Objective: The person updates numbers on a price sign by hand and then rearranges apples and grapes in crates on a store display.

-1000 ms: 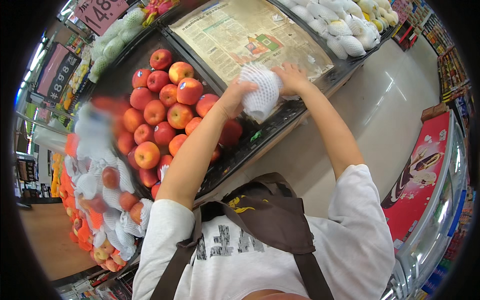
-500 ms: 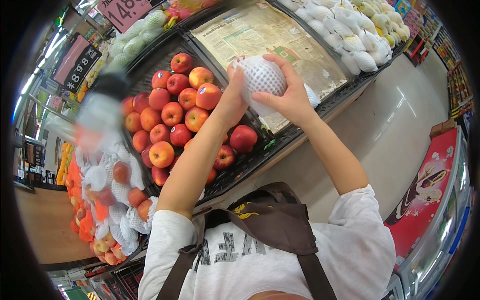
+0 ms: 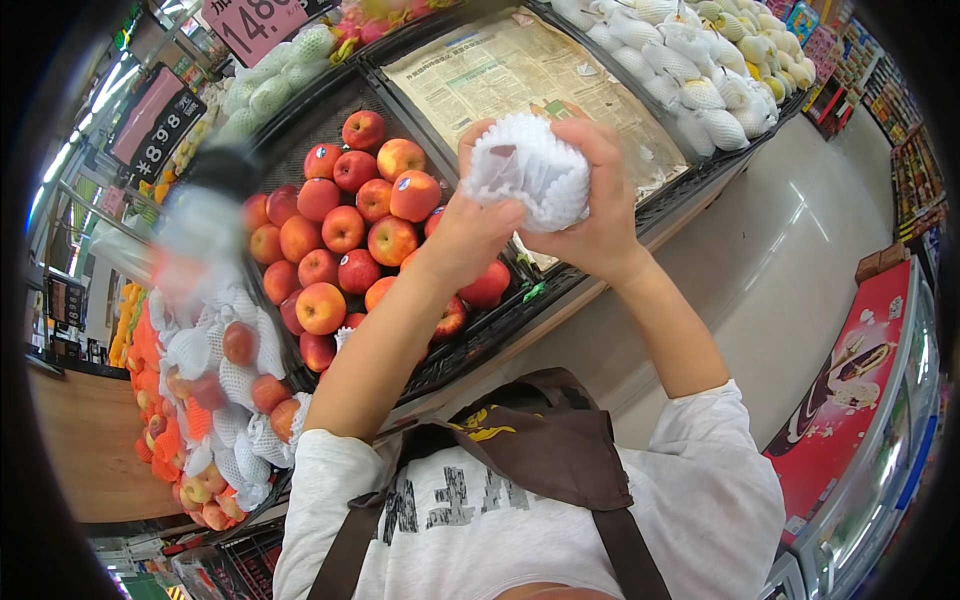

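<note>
White foam netting sits gripped between both half-curled hands, near the newspaper; I see its hollow side toward the left hand, the right hand cupping its rounded side.

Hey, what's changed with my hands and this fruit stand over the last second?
The white foam net has been turned, so its open end now shows toward the camera. The right hand has moved from its far right edge to wrap its right side; the left hand now has its thumb on the near rim. Both still hold it. Red apples, newspaper and foam-netted pears stayed put.
</note>
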Motion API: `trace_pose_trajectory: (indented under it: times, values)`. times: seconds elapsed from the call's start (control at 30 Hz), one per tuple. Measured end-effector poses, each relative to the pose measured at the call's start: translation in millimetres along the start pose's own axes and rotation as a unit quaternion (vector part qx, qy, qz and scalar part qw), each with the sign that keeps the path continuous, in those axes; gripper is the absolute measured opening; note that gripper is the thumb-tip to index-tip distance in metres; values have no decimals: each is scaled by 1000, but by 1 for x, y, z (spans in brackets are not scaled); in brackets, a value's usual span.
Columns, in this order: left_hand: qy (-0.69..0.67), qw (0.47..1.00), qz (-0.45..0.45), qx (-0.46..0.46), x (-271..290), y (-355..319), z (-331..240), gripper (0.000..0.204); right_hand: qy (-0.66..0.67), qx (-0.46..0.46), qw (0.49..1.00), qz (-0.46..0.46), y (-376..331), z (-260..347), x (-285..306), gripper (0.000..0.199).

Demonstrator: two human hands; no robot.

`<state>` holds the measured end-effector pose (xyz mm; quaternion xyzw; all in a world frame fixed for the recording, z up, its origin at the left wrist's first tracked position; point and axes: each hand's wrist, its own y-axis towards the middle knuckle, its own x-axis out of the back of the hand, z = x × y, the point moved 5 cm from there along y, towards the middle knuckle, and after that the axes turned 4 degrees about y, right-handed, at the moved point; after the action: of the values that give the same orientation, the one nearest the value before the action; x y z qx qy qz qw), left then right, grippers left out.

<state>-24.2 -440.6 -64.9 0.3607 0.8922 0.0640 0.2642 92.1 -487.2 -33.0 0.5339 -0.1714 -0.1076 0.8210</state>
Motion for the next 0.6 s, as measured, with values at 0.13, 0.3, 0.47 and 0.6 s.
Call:
trace_pose_trajectory:
  times: [0.13,0.3,0.47,0.6]
  values:
    - [189,981,35,2,27,4,-12,103,-81,55,985,141,4,-12,3,73]
    - [463,883,41,69,62,10,10,110,-119,-17,930,347,-24,-87,-7,70]
    - [592,797,117,26,71,17,77,109,-122,-72,835,532,-75,-128,-43,73]
    - [623,780,56,31,69,22,105,104,-132,-101,831,531,-96,-141,-47,71]
